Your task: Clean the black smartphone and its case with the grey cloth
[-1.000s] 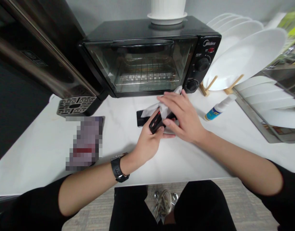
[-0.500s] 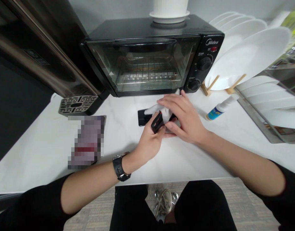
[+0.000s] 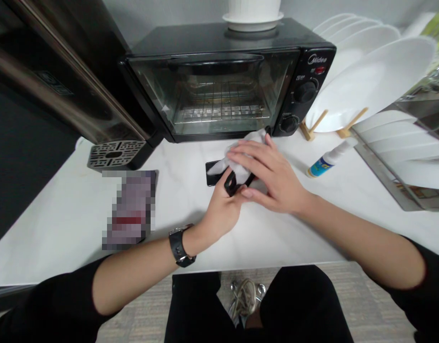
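Cloth (image 3: 237, 170), white, has shifted left over the black object (image 3: 229, 190) between the hands. Left hand (image 3: 219, 214) grips the object's near end; its long axis slants away rightward, toward the oven (image 3: 219, 90). Right hand (image 3: 272, 176) — clamped over the cloth — covers the middle. Just beyond: a phone (image 3: 212, 180).

Soft light brightens the white marbled countertop (image 3: 183, 190), shadows faint. Highlights streak the glossy dark machine (image 3: 79, 90); wide-angle distortion stretches the round white plates (image 3: 376, 85); pixelation masks a mauve rectangular object (image 3: 131, 197).
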Demonstrator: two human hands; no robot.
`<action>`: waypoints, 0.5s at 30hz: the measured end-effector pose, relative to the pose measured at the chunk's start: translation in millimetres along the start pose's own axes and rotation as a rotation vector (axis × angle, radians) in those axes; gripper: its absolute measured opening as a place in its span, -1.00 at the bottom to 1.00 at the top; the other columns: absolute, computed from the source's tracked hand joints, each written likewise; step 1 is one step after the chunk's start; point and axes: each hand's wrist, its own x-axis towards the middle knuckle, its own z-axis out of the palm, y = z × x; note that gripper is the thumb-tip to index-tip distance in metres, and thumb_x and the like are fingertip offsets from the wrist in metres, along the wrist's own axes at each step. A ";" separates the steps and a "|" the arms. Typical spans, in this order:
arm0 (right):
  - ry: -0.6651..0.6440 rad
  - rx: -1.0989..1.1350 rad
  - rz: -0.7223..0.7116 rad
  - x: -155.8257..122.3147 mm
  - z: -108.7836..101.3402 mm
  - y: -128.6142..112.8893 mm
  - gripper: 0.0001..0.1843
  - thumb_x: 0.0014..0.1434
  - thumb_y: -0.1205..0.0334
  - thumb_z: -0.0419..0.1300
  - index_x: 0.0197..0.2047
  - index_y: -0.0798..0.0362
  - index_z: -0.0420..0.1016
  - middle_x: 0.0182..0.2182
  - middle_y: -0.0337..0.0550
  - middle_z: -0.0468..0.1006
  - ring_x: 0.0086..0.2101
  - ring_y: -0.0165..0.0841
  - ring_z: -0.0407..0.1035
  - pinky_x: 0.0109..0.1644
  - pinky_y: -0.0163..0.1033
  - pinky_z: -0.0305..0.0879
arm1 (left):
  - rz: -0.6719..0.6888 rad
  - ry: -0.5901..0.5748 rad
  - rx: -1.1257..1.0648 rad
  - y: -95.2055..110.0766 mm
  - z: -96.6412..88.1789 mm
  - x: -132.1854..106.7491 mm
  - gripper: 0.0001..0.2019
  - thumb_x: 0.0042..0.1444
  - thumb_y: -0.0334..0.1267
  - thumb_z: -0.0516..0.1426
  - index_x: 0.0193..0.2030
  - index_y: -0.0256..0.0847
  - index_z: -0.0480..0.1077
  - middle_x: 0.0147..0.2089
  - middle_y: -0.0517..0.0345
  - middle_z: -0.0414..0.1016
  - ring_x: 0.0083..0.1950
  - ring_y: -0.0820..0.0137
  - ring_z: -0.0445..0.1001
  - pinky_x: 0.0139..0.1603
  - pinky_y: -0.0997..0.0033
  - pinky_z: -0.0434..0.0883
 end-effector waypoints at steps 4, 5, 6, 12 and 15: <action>0.094 -0.138 0.286 -1.0 -0.4 9.9 -0.37 0.49 -0.15 -0.01 0.42 0.06 0.31 0.32 0.18 0.46 0.40 0.06 0.25 0.56 0.39 -0.13 | -0.036 -0.121 -0.077 8.1 2.5 0.3 -0.18 0.27 -0.21 0.31 0.57 0.32 0.07 0.69 0.23 -0.06 0.51 -0.03 0.31 0.16 0.02 0.67; 0.101 -0.133 0.295 -0.9 0.0 10.0 -0.37 0.48 -0.16 0.00 0.41 0.06 0.33 0.31 0.18 0.47 0.40 0.07 0.25 0.56 0.40 -0.13 | -0.043 -0.135 -0.073 8.7 2.5 0.5 -0.18 0.29 -0.21 0.30 0.58 0.33 0.05 0.70 0.24 -0.10 0.53 -0.03 0.29 0.16 0.03 0.67; 0.099 -0.114 0.277 -0.7 0.6 8.9 -0.37 0.47 -0.17 0.03 0.40 0.06 0.33 0.30 0.18 0.48 0.40 0.07 0.25 0.56 0.41 -0.14 | -0.035 -0.130 -0.062 8.3 2.1 0.7 -0.19 0.30 -0.21 0.29 0.58 0.30 0.06 0.69 0.22 -0.09 0.53 -0.02 0.28 0.18 0.04 0.66; -0.045 0.147 -0.113 0.8 3.6 -7.0 -0.25 0.42 -0.17 0.13 0.50 0.07 0.16 0.35 0.18 0.44 0.42 -0.04 0.24 0.59 0.29 -0.12 | -0.024 -0.011 -0.035 -1.9 0.3 3.0 -0.32 0.25 -0.17 0.34 0.46 0.02 0.25 0.53 -0.01 0.28 0.35 0.08 0.51 0.23 0.09 0.63; -0.004 0.138 -0.151 0.3 1.9 -4.8 -0.35 0.47 -0.10 0.07 0.48 0.01 0.22 0.29 0.08 0.52 0.34 -0.10 0.35 0.60 0.26 -0.10 | -0.015 -0.023 -0.056 -1.0 1.2 2.2 -0.28 0.21 -0.15 0.37 0.46 0.09 0.23 0.52 0.04 0.29 0.39 0.02 0.48 0.18 0.07 0.66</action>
